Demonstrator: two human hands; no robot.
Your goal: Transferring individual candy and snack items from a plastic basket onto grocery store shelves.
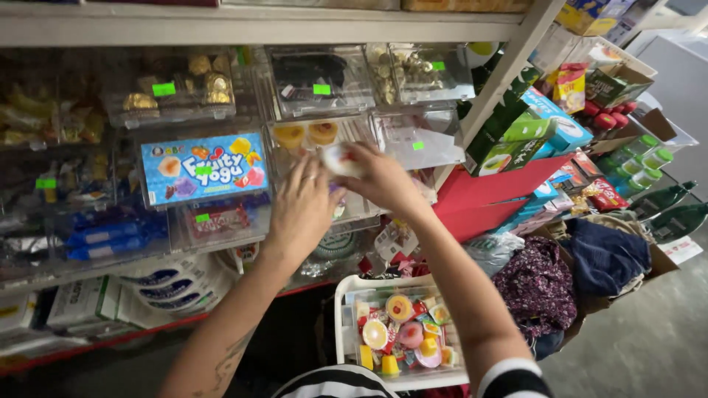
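Both my hands reach up to a clear plastic bin [354, 129] on the shop shelf. My right hand [380, 177] grips a small round white jelly cup [338, 158] at the bin's open front. My left hand [301, 208] rests flat against the bin's front below it, fingers together, with a ring on one finger. Two yellow jelly cups [306, 134] lie inside the bin. Below my arms stands a white basket [343, 309] filled with several colourful jelly cups [402, 335].
Clear lidded boxes of wrapped sweets [173, 88] with green tags fill the shelf rows. A blue sweets box [203, 168] sits at left. At right are green and blue cartons [516, 133], red sheets [490, 195], and a box of folded clothes [575, 269].
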